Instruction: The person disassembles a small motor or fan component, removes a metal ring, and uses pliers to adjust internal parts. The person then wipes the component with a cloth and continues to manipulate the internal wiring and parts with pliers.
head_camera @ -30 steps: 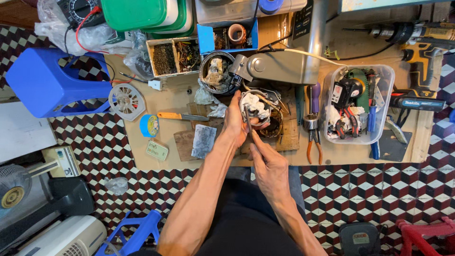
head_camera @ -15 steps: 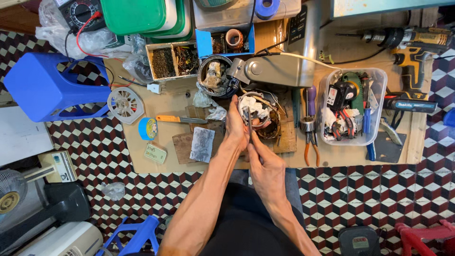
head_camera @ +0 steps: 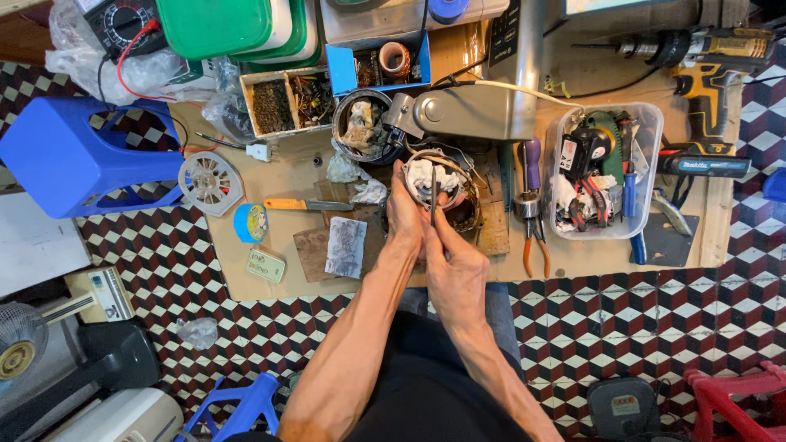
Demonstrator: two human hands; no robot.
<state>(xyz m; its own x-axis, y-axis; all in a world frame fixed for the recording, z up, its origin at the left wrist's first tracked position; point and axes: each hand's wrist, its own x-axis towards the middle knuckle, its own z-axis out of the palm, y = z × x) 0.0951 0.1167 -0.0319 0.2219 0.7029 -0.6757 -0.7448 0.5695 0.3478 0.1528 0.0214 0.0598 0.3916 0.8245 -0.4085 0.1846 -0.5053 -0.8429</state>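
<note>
Left hand (head_camera: 405,214) cups the wound motor coil (head_camera: 434,187) mid-worktop; right hand (head_camera: 454,262) pinches a thin tool (head_camera: 433,195). Likely heavy, wires fragile; hold its rim.

A small repair workshop for electrical appliances was shown. A low wooden counter (head_camera: 589,260) set on a checkered tile floor (head_camera: 655,327) was crowded with tools: a cordless drill (head_camera: 704,57), orange-handled pliers (head_camera: 534,237), a utility knife (head_camera: 307,205) and a clear plastic bin (head_camera: 602,168) filled with hand tools. A multimeter (head_camera: 123,20) with a red lead was seen at the top left, and boxes of small parts (head_camera: 291,102) were placed beside a copper coil (head_camera: 395,59). A partly dismantled motor (head_camera: 438,184) lay at the centre of the counter. Fan parts (head_camera: 210,182) and old appliances (head_camera: 49,360) were scattered around a blue plastic stool (head_camera: 78,155).
</note>
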